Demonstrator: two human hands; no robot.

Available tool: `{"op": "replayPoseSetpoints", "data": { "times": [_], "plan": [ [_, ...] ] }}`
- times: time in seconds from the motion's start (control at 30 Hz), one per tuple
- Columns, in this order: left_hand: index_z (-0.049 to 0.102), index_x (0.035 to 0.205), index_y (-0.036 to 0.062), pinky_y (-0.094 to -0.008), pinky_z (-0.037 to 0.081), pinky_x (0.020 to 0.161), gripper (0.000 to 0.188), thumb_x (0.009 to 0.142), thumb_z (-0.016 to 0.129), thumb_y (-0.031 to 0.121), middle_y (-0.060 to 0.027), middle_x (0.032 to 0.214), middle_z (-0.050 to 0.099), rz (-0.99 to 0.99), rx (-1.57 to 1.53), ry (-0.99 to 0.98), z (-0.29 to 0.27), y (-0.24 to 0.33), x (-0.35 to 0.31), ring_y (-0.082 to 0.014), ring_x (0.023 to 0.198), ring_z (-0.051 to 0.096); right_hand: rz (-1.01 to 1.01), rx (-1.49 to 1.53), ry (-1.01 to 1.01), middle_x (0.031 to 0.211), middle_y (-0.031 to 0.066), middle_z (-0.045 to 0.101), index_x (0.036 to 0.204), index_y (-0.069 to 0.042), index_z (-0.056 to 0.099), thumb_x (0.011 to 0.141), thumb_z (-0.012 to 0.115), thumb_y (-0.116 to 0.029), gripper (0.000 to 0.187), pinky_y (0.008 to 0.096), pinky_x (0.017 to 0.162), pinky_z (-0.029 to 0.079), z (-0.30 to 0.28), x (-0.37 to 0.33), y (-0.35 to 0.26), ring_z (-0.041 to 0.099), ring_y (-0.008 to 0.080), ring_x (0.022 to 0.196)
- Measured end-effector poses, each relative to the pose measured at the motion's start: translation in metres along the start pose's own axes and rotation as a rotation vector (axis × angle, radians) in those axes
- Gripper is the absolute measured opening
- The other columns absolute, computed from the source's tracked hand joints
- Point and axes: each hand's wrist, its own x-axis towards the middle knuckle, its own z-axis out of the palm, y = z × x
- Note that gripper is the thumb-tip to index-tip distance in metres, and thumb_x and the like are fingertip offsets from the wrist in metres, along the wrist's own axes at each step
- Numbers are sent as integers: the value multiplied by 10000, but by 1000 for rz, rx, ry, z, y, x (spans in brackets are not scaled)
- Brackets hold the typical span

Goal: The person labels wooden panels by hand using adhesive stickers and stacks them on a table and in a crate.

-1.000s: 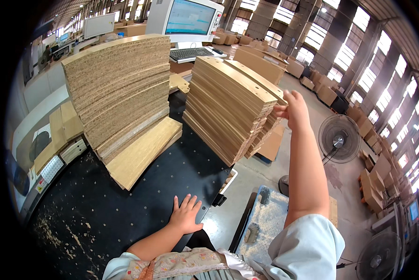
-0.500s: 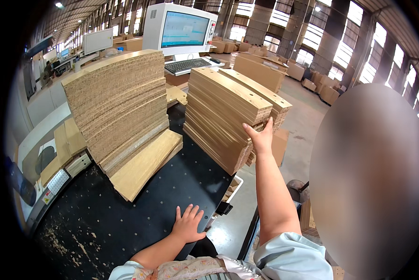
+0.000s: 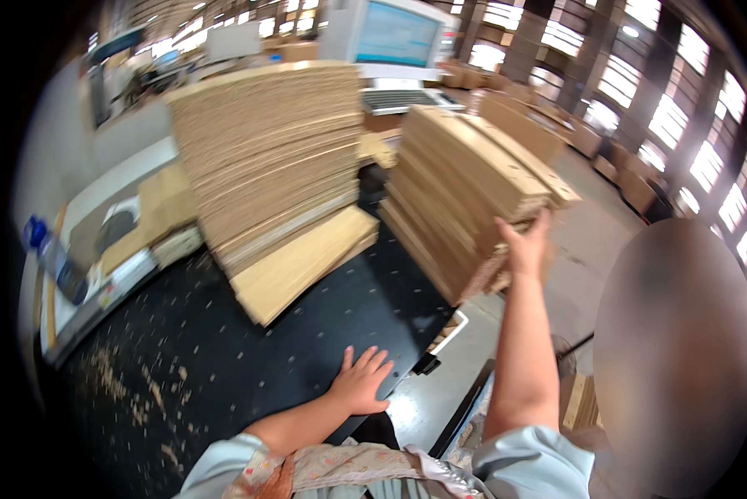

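My left hand (image 3: 362, 382) lies flat with its fingers spread on the black work table (image 3: 298, 358), near the table's right edge. My right arm reaches out to a stack of wooden boards (image 3: 456, 191) at the table's far right. There my right hand (image 3: 525, 243) grips the near end of the boards below the top ones, thumb to the left and fingers to the right; its fingertips are partly hidden. Several boards in a second, narrow stack (image 3: 556, 185) stand close behind. To the left rises a tall stack of boards (image 3: 273, 150), with pale boards (image 3: 307, 262) jutting out at its bottom.
Beyond the stacks are a monitor (image 3: 396, 35) and a keyboard (image 3: 398, 101). A blue-capped bottle (image 3: 56, 258) stands on a machine ledge at the left. Sawdust (image 3: 153, 399) litters the table. Cartons (image 3: 523, 125) stand farther back; a blurred oval covers the right side.
The view has swung, so the stacks and table appear farther right. Both hands keep their places, the left on the table and the right at the boards' end.
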Motion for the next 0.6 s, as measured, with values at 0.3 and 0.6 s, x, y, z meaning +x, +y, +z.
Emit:
{"op": "replayPoseSetpoints", "data": {
  "times": [0.3,0.6],
  "plan": [
    [310,1403,100,-457,206,1107,697,834,586,392,-132,1426,341,-71,-669,256,28,-32,7,-265,1327,327,110,368,-385,1333,154,425,1343,-1,370,831,614,-124,580,414,1053,272,15,-241,-42,394,274,1248],
    [317,1407,55,-388,309,1049,673,928,421,517,-105,1375,443,-170,-1971,109,-104,-36,-116,-249,1297,381,-296,257,-694,1268,189,515,1162,5,565,953,425,-182,313,437,1050,291,95,-290,-103,390,362,1262]
  ]
}}
